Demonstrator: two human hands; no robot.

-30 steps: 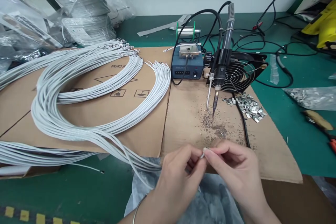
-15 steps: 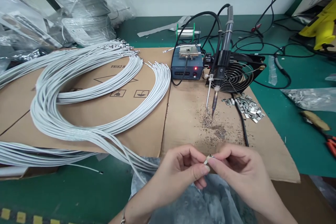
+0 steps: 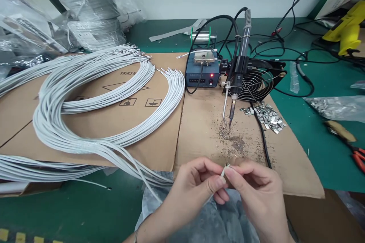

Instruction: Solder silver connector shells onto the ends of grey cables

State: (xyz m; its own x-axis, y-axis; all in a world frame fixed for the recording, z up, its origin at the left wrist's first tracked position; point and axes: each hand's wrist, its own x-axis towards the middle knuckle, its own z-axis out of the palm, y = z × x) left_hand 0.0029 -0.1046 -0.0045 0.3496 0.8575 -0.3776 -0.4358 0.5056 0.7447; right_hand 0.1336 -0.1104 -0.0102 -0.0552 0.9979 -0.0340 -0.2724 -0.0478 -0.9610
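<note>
Between my two hands, low in the head view, is the end of a white cable (image 3: pixel 224 172), with small thin wire tips showing at its top. My left hand (image 3: pixel 201 182) pinches the cable below its end with thumb and forefinger. Pressed against the tip are the thumb and forefinger of my right hand (image 3: pixel 253 182); its other fingers are curled. Fingertips partly hide the cable end. Beyond the hands, a soldering iron (image 3: pixel 238 72) hangs tip down in a holder, over solder specks on the cardboard (image 3: pixel 199 121).
A coiled bundle of white cables (image 3: pixel 54 121) covers the left side. Behind stand a blue soldering station (image 3: pixel 196 76), a solder spool (image 3: pixel 203 37) and a fan (image 3: pixel 256 83). Small metal pieces (image 3: pixel 269 117) lie at right, near a plastic bag (image 3: pixel 339 106) and red-handled pliers (image 3: pixel 359 157).
My right hand has turned slightly more upright at the cable end. More of the white cable now shows between my fingers. The camera view has shifted slightly.
</note>
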